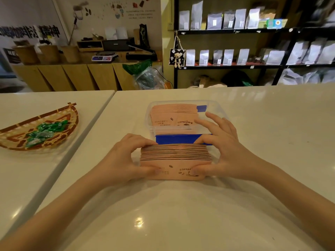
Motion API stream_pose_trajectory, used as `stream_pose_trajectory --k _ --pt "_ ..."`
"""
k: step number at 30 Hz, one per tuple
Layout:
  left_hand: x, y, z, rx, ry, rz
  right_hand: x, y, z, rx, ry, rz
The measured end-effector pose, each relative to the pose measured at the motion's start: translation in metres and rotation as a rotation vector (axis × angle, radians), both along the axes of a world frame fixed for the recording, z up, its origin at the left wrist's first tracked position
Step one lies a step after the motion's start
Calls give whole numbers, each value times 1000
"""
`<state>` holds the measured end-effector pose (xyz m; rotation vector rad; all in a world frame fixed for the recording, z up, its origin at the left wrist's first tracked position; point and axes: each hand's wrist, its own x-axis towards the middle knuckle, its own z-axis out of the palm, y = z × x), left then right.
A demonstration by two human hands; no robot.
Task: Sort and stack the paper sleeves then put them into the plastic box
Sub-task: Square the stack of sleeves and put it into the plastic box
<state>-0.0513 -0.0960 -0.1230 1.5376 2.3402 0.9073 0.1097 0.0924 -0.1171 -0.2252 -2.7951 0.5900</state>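
A stack of pink paper sleeves (175, 156) printed with a coffee logo stands on edge on the white table, just in front of the box. My left hand (130, 158) grips its left end and my right hand (223, 151) grips its right end, thumbs on the front sleeve. Behind it sits the clear plastic box (215, 107) with blue clips, one blue clip (174, 139) right behind the held stack. Another row of pink sleeves (172, 115) stands inside the box on its left side.
A woven bamboo tray (16, 138) holding green wrapped candies (47, 131) lies on the neighbouring table at the left. A seam (90, 131) separates the two white tables. Shelves with bags and a wooden counter stand far behind.
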Motion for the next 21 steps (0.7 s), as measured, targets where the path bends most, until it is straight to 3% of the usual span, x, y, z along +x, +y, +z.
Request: stream_pose_trajectory --k 7,17,21 --pt "-3 15 32 -232 302 -153 -7 6 27 173 -130 134" --pt "-23 38 115 -75 482 -160 -19 29 96 246 30 46" --pt "-43 57 121 -78 427 -99 -36 43 104 291 22 -33"
